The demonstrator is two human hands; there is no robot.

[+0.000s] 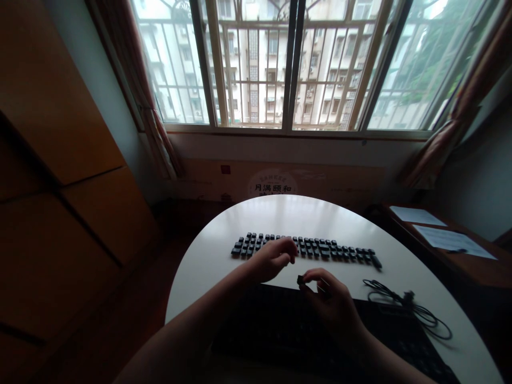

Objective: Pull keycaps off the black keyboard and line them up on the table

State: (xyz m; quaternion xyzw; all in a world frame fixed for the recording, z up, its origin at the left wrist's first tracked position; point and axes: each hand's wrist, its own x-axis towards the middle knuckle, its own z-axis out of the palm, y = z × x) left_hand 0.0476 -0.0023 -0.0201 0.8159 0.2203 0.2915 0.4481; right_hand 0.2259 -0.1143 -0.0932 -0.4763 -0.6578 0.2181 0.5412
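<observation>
On a round white table, several black keycaps lie in neat rows across the far half. A black keyboard sits near me under my forearms. My right hand pinches a single black keycap between thumb and fingertips, just above the keyboard's far edge. My left hand hovers with curled fingers over the left-middle part of the keycap rows; whether anything is in it is hidden.
A coiled black cable lies on the table at the right. Beyond the table's right edge a dark wooden surface holds two paper sheets. A barred window fills the far wall, and orange-brown cabinets stand at the left.
</observation>
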